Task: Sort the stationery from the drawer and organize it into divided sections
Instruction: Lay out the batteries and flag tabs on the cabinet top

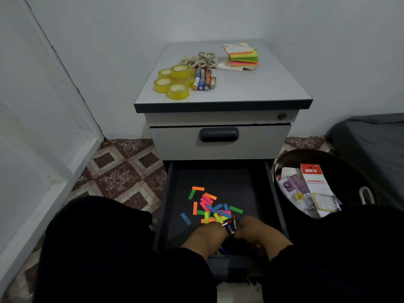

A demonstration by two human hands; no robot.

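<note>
Both hands are down at the near edge of the open drawer (169, 193), left hand (207, 236) and right hand (258, 231) closed together around a small bunch of pens (229, 227), with loose coloured sticky flags (209, 205) scattered just beyond them. Up on the cabinet top (262, 84), the sorting looks well along: yellow tape rolls (173, 82) far left, markers (204, 79) beside them, small beige rolls (200, 59) behind, sticky note pads (241, 56) far right. My read: pens and flags remain, while a dark bin (341, 171) of packaging sits right of the drawer.
</note>
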